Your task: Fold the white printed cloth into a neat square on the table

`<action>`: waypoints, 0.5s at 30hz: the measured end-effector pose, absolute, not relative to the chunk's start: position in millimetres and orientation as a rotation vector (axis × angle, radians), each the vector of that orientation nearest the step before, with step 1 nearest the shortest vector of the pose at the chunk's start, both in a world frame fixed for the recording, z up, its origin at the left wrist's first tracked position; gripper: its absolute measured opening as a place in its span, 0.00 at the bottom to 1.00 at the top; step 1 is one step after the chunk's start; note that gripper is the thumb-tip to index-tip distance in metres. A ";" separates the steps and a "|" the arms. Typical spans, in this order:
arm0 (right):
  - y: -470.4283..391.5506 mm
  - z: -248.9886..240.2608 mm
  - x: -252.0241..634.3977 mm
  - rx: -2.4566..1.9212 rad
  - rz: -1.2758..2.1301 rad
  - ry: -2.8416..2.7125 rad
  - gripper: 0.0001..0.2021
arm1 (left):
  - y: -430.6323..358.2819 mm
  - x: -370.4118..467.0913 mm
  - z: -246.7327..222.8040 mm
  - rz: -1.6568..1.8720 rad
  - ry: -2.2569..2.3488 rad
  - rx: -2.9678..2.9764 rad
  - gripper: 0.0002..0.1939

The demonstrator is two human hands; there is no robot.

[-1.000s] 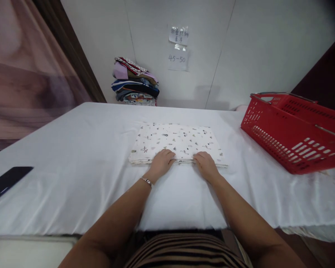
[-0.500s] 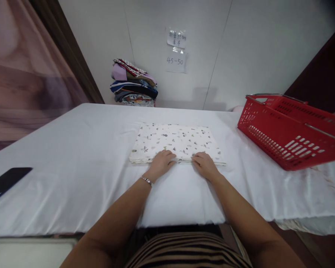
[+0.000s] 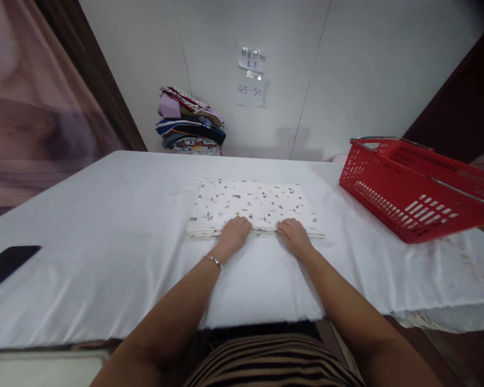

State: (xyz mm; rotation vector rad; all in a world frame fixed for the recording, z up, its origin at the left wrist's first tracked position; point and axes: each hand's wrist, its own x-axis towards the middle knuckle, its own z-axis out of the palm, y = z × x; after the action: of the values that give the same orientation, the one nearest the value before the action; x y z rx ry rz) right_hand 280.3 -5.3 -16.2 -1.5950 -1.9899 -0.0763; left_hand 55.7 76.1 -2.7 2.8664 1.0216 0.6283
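A white cloth with small printed figures (image 3: pixel 258 203) lies folded into a flat rectangle on the white-covered table (image 3: pixel 116 215). At its near edge, left of the middle, my left hand (image 3: pixel 235 235) is closed on the folded layers, with a bracelet at the wrist. My right hand (image 3: pixel 294 235) grips the same edge further right, its fingers curled over the top. A short stretch of the edge shows between the hands. My thumbs are mostly hidden.
A red plastic basket (image 3: pixel 415 188) stands on the table at the right. At the far left lies a black phone-like object (image 3: pixel 8 263). Behind the table is a pile of folded fabrics (image 3: pixel 191 122), near paper signs (image 3: pixel 250 91) on the wall.
The view has shifted slightly, so the basket and wall signs appear a little further left. Both hands remain at the cloth's near edge.
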 end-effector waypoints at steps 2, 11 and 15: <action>-4.9 -16.7 280.5 -1.631 -0.061 -2.019 0.12 | 76.0 55.3 -3.4 0.607 1.011 2.871 0.12; -4.6 -12.4 275.3 -1.698 -0.038 -2.034 0.11 | 74.3 56.4 -4.6 0.660 0.901 2.870 0.10; -10.9 -7.8 281.8 -1.614 0.048 -1.980 0.12 | 78.3 57.1 -6.8 0.699 0.872 2.856 0.12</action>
State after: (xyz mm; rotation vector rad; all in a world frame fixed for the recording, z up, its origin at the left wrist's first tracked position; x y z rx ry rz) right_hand 281.8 -10.9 -7.8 -1.6140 -1.9803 0.0477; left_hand 57.1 78.3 -6.8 2.8557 0.8723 0.6992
